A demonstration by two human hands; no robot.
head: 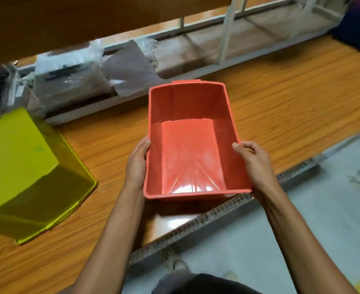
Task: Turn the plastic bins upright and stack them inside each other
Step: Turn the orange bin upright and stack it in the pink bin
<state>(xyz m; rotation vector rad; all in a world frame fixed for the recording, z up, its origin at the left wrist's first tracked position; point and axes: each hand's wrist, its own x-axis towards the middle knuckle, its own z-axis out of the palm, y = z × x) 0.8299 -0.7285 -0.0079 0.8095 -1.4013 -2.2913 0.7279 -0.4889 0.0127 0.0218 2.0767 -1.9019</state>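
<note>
A red plastic bin (188,145) is upright with its opening toward me, held just above the wooden table near its front edge. My left hand (137,164) grips its left rim, thumb over the edge. On the bin's right rim, my right hand (254,164) holds on with the thumb inside. The bin is empty. A yellow-green bin (24,170) lies upside down on the table at the left, apart from both hands.
Plastic-wrapped bundles (68,81) and a grey sheet (130,71) lie along the table's back edge by a white metal frame (227,35). The wooden table (291,107) ends at a metal mesh edge (217,217); the floor and my foot are below.
</note>
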